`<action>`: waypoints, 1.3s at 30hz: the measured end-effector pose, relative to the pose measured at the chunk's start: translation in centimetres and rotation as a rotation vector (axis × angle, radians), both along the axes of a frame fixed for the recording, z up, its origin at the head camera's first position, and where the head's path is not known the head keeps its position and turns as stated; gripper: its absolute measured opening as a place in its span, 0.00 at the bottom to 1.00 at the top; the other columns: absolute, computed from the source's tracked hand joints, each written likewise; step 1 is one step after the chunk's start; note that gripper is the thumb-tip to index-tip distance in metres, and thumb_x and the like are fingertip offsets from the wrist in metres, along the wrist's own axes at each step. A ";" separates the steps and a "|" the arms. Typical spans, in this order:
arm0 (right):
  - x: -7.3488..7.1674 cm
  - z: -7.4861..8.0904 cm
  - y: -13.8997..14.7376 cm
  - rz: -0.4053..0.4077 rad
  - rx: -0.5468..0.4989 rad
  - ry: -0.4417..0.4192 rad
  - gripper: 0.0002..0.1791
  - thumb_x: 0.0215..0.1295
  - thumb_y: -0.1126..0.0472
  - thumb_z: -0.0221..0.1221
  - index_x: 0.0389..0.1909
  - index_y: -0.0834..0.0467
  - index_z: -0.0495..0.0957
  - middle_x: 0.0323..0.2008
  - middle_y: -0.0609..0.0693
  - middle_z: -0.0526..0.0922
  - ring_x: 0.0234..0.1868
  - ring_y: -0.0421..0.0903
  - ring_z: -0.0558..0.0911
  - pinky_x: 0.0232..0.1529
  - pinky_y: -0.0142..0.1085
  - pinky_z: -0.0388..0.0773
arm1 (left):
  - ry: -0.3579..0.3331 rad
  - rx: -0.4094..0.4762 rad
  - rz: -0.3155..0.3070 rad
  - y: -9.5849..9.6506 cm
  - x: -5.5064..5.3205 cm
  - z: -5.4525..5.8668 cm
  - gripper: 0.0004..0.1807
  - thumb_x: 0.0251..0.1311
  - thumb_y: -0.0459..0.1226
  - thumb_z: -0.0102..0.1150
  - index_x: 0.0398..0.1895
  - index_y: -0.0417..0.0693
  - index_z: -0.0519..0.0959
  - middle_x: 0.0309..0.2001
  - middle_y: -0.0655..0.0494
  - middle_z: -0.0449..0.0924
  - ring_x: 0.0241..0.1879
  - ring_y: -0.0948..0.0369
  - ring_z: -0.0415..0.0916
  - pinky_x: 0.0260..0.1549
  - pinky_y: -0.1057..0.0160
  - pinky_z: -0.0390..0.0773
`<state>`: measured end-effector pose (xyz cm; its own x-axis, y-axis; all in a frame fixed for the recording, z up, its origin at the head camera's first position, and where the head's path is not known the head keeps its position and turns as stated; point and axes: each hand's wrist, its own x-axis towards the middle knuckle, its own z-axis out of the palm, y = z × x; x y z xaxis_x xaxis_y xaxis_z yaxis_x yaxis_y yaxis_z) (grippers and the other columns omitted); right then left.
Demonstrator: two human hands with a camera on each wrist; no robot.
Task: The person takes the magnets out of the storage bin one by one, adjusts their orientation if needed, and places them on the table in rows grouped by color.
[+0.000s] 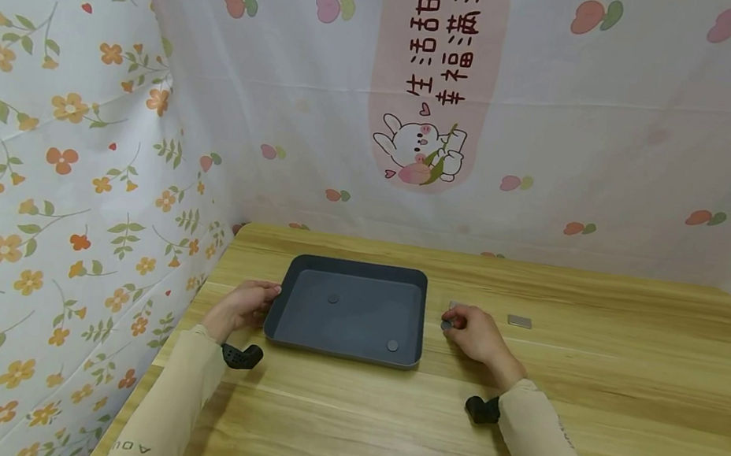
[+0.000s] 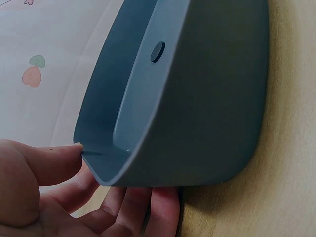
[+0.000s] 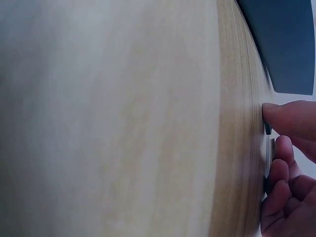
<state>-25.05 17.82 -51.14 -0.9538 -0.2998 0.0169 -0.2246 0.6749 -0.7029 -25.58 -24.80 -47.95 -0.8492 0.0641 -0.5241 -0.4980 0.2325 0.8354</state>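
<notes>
A dark grey rectangular tray [image 1: 356, 330] lies on the table, with two small dark round discs [image 1: 393, 346] inside it. My left hand [image 1: 246, 305] grips the tray's left end; its thumb [image 2: 59, 160] lies on the rim while the other fingers are outside and under the wall. To the right of the tray, my right hand [image 1: 476, 335] pinches another small dark disc [image 1: 446, 325] low at the tabletop. Just behind those fingertips a small grey plate [image 1: 454, 304] shows, partly hidden by the hand.
A second small grey rectangular plate [image 1: 520, 322] lies to the right, beyond the right hand. The wooden table [image 1: 603, 361] backs onto a printed curtain [image 1: 327, 110], and a flowered curtain [image 1: 57, 179] hangs along its left side.
</notes>
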 end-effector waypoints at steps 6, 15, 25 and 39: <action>0.0 0.0 0.0 -0.004 0.006 0.003 0.09 0.61 0.67 0.60 0.42 0.63 0.81 0.31 0.52 0.77 0.34 0.46 0.73 0.38 0.38 0.68 | 0.001 -0.006 0.000 0.0 0.0 0.0 0.23 0.75 0.38 0.39 0.68 0.36 0.63 0.44 0.54 0.77 0.39 0.62 0.74 0.38 0.63 0.76; 0.0 0.1 0.0 -0.014 -0.007 -0.018 0.10 0.62 0.66 0.60 0.44 0.62 0.81 0.32 0.52 0.75 0.35 0.47 0.72 0.38 0.38 0.67 | 0.004 -0.007 0.000 0.0 0.0 -0.1 0.23 0.75 0.38 0.39 0.69 0.36 0.62 0.44 0.55 0.77 0.39 0.62 0.74 0.38 0.63 0.76; 0.1 0.8 0.1 -0.023 -0.027 -0.027 0.13 0.62 0.65 0.60 0.47 0.64 0.80 0.36 0.54 0.76 0.37 0.48 0.72 0.38 0.38 0.68 | 0.001 -0.003 -0.007 0.0 -0.2 0.1 0.23 0.75 0.38 0.39 0.68 0.35 0.62 0.41 0.56 0.76 0.37 0.63 0.73 0.38 0.64 0.75; 0.3 3.4 -1.2 -0.019 -0.121 0.054 0.15 0.67 0.66 0.58 0.52 0.66 0.78 0.39 0.57 0.79 0.36 0.48 0.77 0.38 0.38 0.72 | -0.002 -0.011 0.003 0.0 -0.2 0.1 0.23 0.75 0.38 0.40 0.68 0.36 0.64 0.42 0.55 0.76 0.39 0.62 0.72 0.40 0.63 0.75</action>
